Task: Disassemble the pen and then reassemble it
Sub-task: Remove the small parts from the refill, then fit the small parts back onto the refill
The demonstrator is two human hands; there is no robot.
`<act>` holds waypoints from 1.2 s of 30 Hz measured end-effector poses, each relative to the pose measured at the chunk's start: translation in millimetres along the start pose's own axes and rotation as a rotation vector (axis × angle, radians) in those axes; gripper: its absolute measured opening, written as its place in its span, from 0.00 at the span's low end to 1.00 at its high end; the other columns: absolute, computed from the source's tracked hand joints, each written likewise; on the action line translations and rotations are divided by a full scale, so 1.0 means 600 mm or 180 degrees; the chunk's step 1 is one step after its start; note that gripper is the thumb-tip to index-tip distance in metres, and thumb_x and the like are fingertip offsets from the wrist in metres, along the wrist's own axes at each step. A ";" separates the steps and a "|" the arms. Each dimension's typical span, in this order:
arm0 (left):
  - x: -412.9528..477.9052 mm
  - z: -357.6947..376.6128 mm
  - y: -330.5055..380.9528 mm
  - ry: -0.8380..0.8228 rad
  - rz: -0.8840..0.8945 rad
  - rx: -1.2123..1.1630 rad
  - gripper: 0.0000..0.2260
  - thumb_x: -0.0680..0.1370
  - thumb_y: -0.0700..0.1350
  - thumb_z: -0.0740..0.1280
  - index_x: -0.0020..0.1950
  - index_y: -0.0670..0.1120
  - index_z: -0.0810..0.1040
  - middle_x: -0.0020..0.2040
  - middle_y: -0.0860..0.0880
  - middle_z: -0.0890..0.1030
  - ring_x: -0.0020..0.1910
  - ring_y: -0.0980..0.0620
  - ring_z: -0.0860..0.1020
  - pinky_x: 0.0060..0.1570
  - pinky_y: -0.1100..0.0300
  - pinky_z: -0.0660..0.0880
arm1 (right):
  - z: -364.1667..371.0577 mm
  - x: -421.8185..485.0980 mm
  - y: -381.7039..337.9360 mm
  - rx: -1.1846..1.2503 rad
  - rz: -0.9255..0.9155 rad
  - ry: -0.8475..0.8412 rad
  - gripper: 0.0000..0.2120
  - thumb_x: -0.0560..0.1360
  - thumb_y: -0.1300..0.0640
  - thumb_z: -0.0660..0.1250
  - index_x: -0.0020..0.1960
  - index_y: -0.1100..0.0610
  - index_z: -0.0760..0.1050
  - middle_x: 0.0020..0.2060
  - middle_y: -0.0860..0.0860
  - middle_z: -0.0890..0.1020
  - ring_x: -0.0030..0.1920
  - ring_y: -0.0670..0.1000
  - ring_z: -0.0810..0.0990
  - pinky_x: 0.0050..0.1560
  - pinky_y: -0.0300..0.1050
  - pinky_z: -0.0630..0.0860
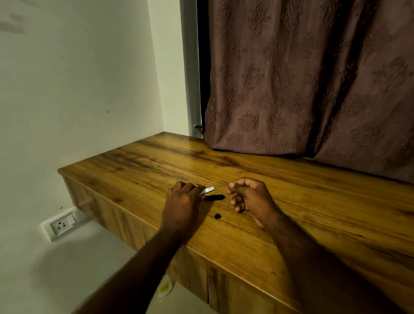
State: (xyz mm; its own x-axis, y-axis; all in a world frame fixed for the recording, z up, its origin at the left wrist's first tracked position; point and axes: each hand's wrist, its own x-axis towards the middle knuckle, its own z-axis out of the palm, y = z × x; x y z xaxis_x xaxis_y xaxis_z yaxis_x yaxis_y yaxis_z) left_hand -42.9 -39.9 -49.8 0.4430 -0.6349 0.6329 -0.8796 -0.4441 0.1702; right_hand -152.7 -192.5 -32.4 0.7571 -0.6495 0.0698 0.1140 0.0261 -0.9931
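The pen lies in parts on the glossy, wood-grain brown worktop point(298, 200); the left hand point(183, 205) has its fingers closed around the pale, translucent pen barrel point(208, 190), whose end pokes out toward the right; the right hand point(249, 197) pinches a thin, hair-fine refill point(222, 186) between thumb and forefinger, its other fingers curled, and the refill reaches toward the barrel's open end; a black, tapered pen cap point(215, 197) rests on the worktop between the hands; a small black end plug point(218, 216) lies nearer the front edge; a brown patterned curtain point(316, 69) hangs behind.
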 end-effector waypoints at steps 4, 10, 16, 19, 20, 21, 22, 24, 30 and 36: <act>0.000 -0.003 0.001 -0.0046 -0.0019 -0.0024 0.13 0.78 0.44 0.63 0.61 0.48 0.76 0.52 0.49 0.82 0.51 0.47 0.73 0.46 0.51 0.71 | -0.005 0.003 -0.002 0.0125 -0.0056 0.0124 0.04 0.76 0.62 0.66 0.43 0.61 0.76 0.38 0.56 0.82 0.25 0.49 0.74 0.24 0.39 0.66; -0.005 -0.018 0.012 -0.0022 -0.0314 -0.0503 0.11 0.78 0.45 0.62 0.60 0.46 0.76 0.49 0.44 0.80 0.49 0.44 0.75 0.48 0.48 0.73 | -0.011 0.006 -0.004 0.0189 -0.0131 0.0260 0.04 0.76 0.62 0.66 0.43 0.61 0.76 0.38 0.58 0.82 0.25 0.49 0.74 0.26 0.40 0.65; -0.009 -0.033 0.026 -0.0005 -0.0432 -0.0705 0.10 0.80 0.47 0.60 0.60 0.46 0.73 0.50 0.45 0.79 0.48 0.48 0.73 0.49 0.52 0.70 | -0.009 0.008 -0.002 0.0072 -0.0129 0.0380 0.06 0.78 0.59 0.63 0.44 0.60 0.75 0.36 0.55 0.82 0.25 0.50 0.73 0.26 0.40 0.64; -0.009 -0.035 0.026 0.0034 -0.0588 -0.0825 0.09 0.80 0.46 0.61 0.57 0.46 0.73 0.49 0.46 0.79 0.47 0.47 0.73 0.49 0.50 0.72 | -0.008 0.008 -0.002 0.0038 -0.0105 0.0420 0.07 0.79 0.58 0.61 0.44 0.60 0.73 0.35 0.55 0.80 0.25 0.50 0.73 0.25 0.40 0.64; -0.009 -0.035 0.025 0.0026 -0.0624 -0.0826 0.09 0.80 0.46 0.61 0.57 0.46 0.73 0.49 0.46 0.79 0.47 0.48 0.73 0.49 0.50 0.71 | -0.008 0.008 -0.002 0.0047 -0.0100 0.0427 0.07 0.79 0.58 0.60 0.44 0.59 0.73 0.34 0.55 0.80 0.25 0.50 0.72 0.25 0.40 0.64; -0.008 -0.035 0.026 0.0017 -0.0636 -0.0814 0.08 0.79 0.46 0.61 0.57 0.46 0.73 0.49 0.46 0.79 0.46 0.49 0.72 0.49 0.51 0.71 | -0.009 0.008 -0.003 0.0046 -0.0096 0.0443 0.08 0.80 0.58 0.59 0.45 0.59 0.73 0.34 0.54 0.79 0.25 0.50 0.72 0.25 0.40 0.64; -0.008 -0.036 0.027 0.0004 -0.0618 -0.0799 0.08 0.79 0.46 0.61 0.57 0.46 0.73 0.49 0.46 0.78 0.45 0.51 0.71 0.49 0.52 0.71 | -0.010 0.010 -0.003 0.0040 -0.0090 0.0478 0.08 0.80 0.57 0.58 0.45 0.59 0.73 0.33 0.54 0.79 0.25 0.50 0.72 0.25 0.40 0.64; -0.008 -0.038 0.029 -0.0009 -0.0565 -0.0795 0.09 0.79 0.46 0.61 0.57 0.45 0.73 0.49 0.46 0.78 0.45 0.52 0.69 0.49 0.52 0.70 | -0.017 0.015 -0.001 0.0017 -0.0101 0.0609 0.08 0.80 0.57 0.59 0.44 0.59 0.73 0.31 0.54 0.78 0.25 0.50 0.72 0.24 0.40 0.64; -0.008 -0.036 0.026 0.0000 -0.0558 -0.0792 0.09 0.78 0.46 0.62 0.57 0.46 0.73 0.47 0.46 0.78 0.45 0.50 0.71 0.48 0.51 0.71 | -0.047 0.030 0.011 -0.0013 -0.0125 0.1015 0.05 0.78 0.60 0.64 0.47 0.62 0.76 0.36 0.56 0.81 0.24 0.46 0.73 0.22 0.38 0.69; -0.006 -0.021 0.015 -0.0014 -0.0570 -0.0721 0.10 0.78 0.47 0.63 0.58 0.47 0.73 0.47 0.47 0.79 0.46 0.49 0.73 0.49 0.50 0.72 | -0.048 0.037 0.014 -0.0066 -0.0155 0.1134 0.04 0.76 0.66 0.65 0.50 0.64 0.76 0.37 0.56 0.82 0.30 0.50 0.78 0.26 0.39 0.75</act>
State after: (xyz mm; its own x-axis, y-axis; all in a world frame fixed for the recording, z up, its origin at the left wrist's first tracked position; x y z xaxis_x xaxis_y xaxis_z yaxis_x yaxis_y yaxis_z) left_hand -54.4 -33.5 -41.2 0.5952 -0.5620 0.5744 -0.8033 -0.3972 0.4437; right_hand -153.5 -228.5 -42.0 0.4788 -0.8739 0.0838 0.1285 -0.0247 -0.9914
